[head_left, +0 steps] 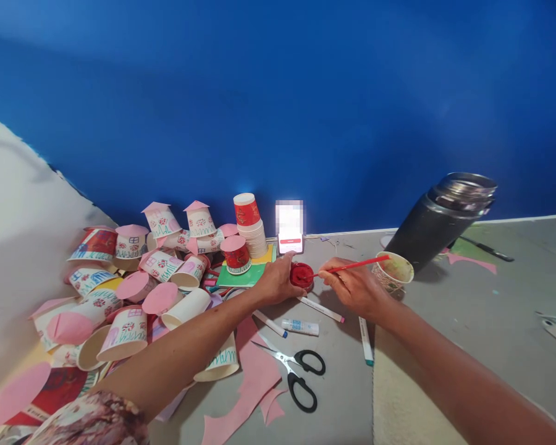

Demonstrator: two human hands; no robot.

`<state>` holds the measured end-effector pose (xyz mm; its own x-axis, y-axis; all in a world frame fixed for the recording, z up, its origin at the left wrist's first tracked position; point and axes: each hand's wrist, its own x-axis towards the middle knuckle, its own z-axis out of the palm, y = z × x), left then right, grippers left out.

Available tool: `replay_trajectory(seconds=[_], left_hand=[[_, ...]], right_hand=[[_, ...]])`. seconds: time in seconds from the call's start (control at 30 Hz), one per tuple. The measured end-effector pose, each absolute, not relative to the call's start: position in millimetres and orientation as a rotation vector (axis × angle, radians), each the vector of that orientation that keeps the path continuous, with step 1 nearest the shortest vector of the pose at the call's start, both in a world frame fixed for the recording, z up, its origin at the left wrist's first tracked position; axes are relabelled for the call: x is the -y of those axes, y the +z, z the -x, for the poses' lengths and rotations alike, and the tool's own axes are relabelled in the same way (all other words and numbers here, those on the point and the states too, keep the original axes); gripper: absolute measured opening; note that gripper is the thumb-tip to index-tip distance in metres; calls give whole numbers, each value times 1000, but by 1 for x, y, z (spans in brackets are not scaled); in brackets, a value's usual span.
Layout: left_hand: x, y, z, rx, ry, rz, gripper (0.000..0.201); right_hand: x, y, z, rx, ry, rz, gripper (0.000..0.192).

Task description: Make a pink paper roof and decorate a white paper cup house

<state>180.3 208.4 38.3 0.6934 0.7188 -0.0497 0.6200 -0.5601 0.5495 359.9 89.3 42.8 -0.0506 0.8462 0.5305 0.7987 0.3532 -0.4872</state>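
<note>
right hand [354,287] grips a red brush [352,266] pointing left, seemingly into the red pot [302,275] the left hand [278,281] holds.

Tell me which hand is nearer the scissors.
Left. The left hand rests at the red cup, up and just left of the scissors; the right hand, holding a red stick, is farther right.

Both forearms are left bare. A patterned sleeve [92,420], printed in dull pinks, browns and creams, is worn on the left upper arm. No rings or watch are seen.
</note>
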Motion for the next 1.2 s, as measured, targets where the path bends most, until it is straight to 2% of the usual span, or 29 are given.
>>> replay_trajectory(seconds=[0.37, 0.8, 1.2], left_hand=[[-208, 38, -180, -1032, 247, -2358, 95], [-208, 36, -180, -1050, 218, -2400, 95], [-207, 39, -179, -1057, 194, -2410, 97]], right_hand=[[-96, 41, -358, 1570, 43, 1553, 24], [-89, 49, -359, 1642, -75, 1488, 25], [-92, 47, -370, 1586, -126, 1603, 26]])
